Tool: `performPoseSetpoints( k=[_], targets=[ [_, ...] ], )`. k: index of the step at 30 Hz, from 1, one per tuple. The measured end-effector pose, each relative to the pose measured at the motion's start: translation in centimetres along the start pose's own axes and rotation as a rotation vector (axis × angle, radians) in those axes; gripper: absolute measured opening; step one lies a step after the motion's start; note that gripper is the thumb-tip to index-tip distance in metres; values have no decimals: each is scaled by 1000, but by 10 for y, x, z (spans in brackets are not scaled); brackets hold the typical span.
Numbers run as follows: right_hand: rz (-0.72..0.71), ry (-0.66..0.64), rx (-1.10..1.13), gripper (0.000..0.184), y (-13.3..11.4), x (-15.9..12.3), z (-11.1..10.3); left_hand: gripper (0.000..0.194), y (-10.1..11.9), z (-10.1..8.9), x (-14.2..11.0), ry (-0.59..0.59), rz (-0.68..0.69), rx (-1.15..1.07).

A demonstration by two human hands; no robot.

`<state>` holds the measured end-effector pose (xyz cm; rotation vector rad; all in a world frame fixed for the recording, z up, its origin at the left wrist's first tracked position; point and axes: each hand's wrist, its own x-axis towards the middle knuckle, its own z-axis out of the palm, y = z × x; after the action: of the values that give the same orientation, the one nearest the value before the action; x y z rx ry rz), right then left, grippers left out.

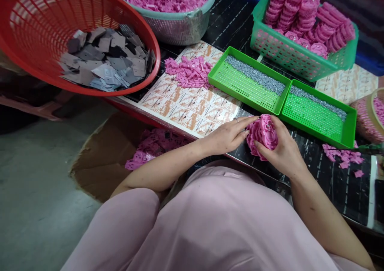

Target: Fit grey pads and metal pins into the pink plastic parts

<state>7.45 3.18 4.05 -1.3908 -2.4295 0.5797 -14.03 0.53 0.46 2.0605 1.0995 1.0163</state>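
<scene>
A short stack of round pink plastic parts [262,137] rests at the near edge of the black-covered table, tipped so that one patterned face looks to the right. My right hand [283,149] is wrapped round its right side, thumb at the front and fingers behind. From the other side my left hand [229,135], with a ring on one finger, grips the stack's left end; its fingers reach over the top and the thumb lies lower. Just beyond the hands are two green perforated trays [250,93] [315,119], each with small metal pieces along the far side, probably screws or springs.
A red basket [144,83] holds grey plates at the left. A pale basin [180,25] and a green basket [303,65] hold pink parts. Small pink pieces [192,71] lie on the patterned sheet, more [343,155] at right. A dark tool [370,149] juts in there.
</scene>
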Motion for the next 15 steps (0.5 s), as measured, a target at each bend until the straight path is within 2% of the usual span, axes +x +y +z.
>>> performPoseSetpoints(
  k=[8,15],
  targets=[
    [34,49,9,75,-3,-3,-6,47,1,-2,2,-47,-14,66],
    [46,107,-29,76,23,-21,-25,46,2,-6,4,-70,42,205]
  ],
)
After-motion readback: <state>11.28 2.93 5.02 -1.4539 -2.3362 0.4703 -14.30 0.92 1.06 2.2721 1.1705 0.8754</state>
